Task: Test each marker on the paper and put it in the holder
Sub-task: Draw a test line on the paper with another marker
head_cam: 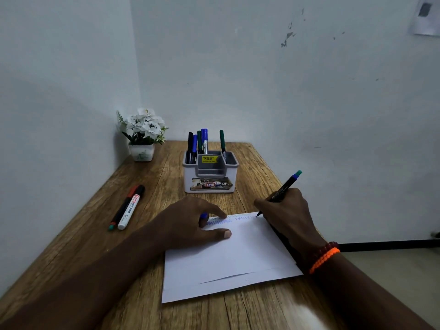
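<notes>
On a wooden desk [147,234], the paper [228,258] lies pinned by the left hand [190,222], fingers pinching a blue cap [203,216]; the right hand [285,215] pinches a marker [287,184], testing ink; holder [210,172] at 12 o'clock, 2 markers [127,208] wait at 10 o'clock

Black marker [282,189] tip-down on scribbled paper [228,260]
</notes>
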A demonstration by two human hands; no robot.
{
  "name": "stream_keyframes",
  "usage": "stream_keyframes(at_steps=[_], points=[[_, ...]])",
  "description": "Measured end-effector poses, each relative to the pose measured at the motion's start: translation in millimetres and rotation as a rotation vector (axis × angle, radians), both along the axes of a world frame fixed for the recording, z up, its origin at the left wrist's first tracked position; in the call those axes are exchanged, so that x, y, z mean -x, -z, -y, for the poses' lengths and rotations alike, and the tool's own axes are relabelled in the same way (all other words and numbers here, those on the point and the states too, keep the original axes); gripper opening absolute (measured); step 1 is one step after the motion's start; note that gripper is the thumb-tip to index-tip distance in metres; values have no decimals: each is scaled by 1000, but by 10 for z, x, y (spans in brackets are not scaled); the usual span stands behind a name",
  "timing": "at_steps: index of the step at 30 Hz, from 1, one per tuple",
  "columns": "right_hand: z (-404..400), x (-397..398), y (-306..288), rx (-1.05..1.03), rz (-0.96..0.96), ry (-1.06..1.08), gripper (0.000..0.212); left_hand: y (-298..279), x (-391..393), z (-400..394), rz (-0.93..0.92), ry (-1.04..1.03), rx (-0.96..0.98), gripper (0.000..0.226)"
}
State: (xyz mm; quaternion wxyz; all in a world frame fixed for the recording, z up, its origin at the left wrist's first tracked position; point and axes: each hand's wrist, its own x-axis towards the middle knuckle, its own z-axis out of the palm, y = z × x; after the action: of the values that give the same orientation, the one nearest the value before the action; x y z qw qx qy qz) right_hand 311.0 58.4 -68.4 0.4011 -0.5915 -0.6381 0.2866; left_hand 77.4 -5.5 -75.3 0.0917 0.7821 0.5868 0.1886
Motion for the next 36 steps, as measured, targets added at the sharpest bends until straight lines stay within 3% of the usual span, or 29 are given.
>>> stream_keyframes(at_steps=[17, 20, 26, 31, 36], points=[[-49, -12, 50, 3, -28, 43, 31, 18, 8, -8, 3, 10, -7, 63], [-42, -9, 28, -79, -68, 68, 20, 21, 7, -9, 10, 12, -46, 67], [3, -15, -16, -234, -229, -10, 11, -63, -22, 40, 293, -10, -245, 41], [57, 3, -19, -224, -342, -171, 5, -57, 43, -35, 684, -75, -223, 24], [160, 83, -31, -175, -414, -347, 8, -62, 82, -81, 729, -41, -243, 15]])
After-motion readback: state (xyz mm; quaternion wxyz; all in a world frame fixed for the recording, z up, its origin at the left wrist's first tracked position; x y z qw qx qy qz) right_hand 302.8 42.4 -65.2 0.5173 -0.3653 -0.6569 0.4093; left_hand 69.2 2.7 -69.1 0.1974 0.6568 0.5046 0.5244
